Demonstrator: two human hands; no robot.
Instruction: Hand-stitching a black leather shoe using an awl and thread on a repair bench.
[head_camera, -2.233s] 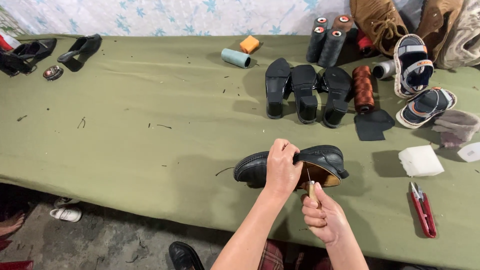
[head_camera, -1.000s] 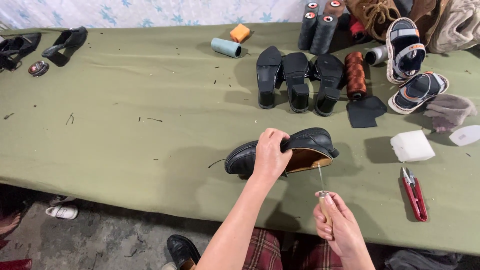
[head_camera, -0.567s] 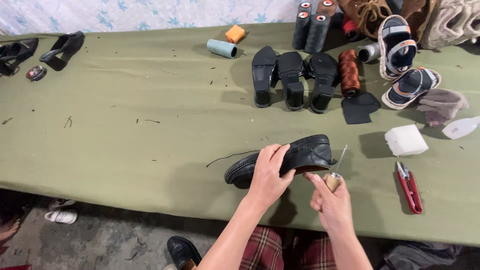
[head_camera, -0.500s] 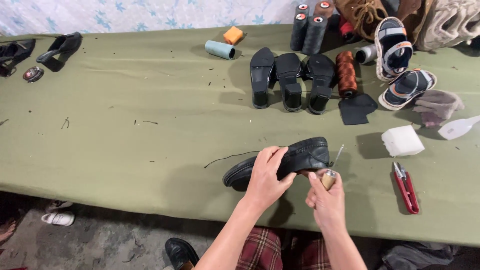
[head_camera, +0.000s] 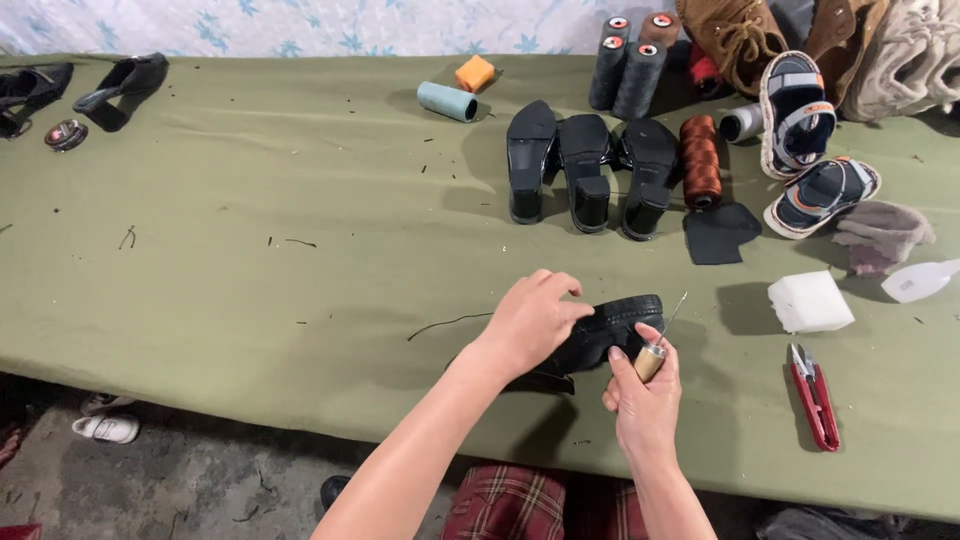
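head view, steeply down, close

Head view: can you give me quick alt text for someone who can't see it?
A left hand steadies a black shoe on an olive-green table while the right hand grips a wooden-handled awl beside it. Red snips, a white block, thread spools and three black heeled shoes lie beyond.
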